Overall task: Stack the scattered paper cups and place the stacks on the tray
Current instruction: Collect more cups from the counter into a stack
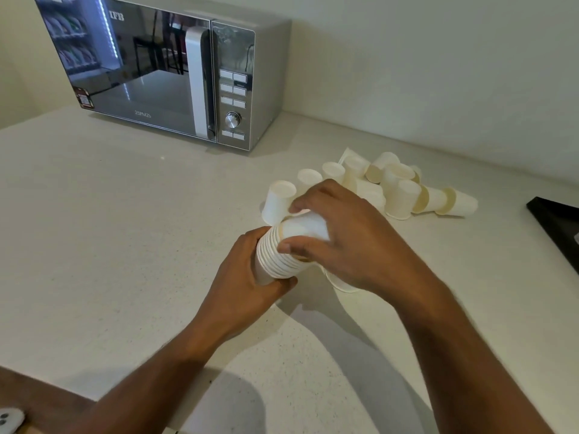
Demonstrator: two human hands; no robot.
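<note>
Matt white paper cups (401,195), speckled matt stone-like counter (109,245), glossy mirrored metal microwave (163,67).

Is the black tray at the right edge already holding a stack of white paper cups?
No: the visible part of the black tray carries no cups; the one stack of white paper cups is in both hands.

The surface (94,245) lies bare across its left and near parts, so a hand could pass freely there. At far left the microwave (163,67) blocks the way to the wall. Right of centre a cluster of loose cups (398,186), some upright, some lying, crowds the middle of the surface. Between that cluster and the tray (557,227) at the right edge runs an open strip. Both hands and the stack (282,255) fill the centre.
</note>
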